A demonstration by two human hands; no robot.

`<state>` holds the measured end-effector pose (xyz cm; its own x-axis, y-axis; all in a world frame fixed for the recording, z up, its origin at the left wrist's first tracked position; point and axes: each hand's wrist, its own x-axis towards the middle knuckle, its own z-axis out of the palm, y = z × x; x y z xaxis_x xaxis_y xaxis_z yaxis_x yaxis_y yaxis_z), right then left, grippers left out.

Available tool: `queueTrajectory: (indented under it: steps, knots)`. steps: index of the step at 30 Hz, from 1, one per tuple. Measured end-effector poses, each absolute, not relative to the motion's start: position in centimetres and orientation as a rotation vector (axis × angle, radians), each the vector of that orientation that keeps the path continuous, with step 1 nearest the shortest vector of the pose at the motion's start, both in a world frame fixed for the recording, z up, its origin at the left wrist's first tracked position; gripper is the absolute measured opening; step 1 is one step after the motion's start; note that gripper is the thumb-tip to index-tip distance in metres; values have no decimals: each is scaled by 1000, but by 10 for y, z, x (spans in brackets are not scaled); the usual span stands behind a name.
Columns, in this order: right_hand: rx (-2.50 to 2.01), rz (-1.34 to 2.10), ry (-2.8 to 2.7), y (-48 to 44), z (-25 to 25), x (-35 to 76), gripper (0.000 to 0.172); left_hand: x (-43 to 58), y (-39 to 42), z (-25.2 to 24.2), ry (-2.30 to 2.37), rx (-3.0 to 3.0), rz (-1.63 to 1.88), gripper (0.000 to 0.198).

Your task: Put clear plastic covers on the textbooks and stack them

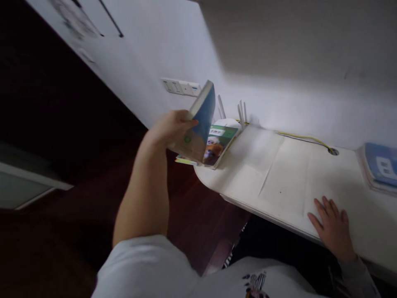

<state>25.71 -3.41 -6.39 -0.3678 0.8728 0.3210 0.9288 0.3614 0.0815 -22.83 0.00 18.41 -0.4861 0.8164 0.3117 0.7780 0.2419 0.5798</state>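
Note:
My left hand (pixel 172 128) grips a partly open book with a blue and beige cover (pixel 201 120), raised at the rounded end of a white desk (pixel 279 178). Just beneath it, a green-covered book with an animal picture (pixel 218 145) leans at the desk's edge, and a small colourful slip (pixel 185 160) pokes out below. My right hand (pixel 331 223) lies flat near the desk's front edge, its fingers spread and nothing in them. A stack of blue-covered books (pixel 380 165) is the nearest item, off to its upper right.
Behind the desk, a white router's antennas (pixel 241 112) stand against the wall. A wall switch panel (pixel 181 87) sits above them. A yellow cable (pixel 304 138) runs along the desk's back into a grommet hole (pixel 333 151). Dark wooden floor (pixel 198 215) lies left of the desk.

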Motion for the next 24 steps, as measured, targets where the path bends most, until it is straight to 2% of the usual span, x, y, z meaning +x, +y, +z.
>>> queueTrajectory:
  steps: [2, 5, 7, 10, 16, 24]
  knots:
    - [-1635, -348, -2394, -35, -61, 255, 50, -200, -9, 189, 2226, 1549, 1224, 29]
    - [-1635, -315, -2397, -35, -55, 253, 50, -147, 1, 173, 1587, 1441, 1511, 39]
    - [-1642, -295, -2389, -35, -52, 251, 50, -108, 16, 147, 1182, 1290, 1488, 43]
    - [-1667, -253, -2380, -35, -48, 250, 48, -53, 38, 97, 926, 1092, 1310, 50]
    - [-1693, -149, -2396, -36, -42, 248, 47, -11, 43, 21, 900, 937, 1148, 68]
    - [-1695, -144, -2381, -38, -37, 245, 43, -47, 43, -14, 1297, 1088, 1145, 67]
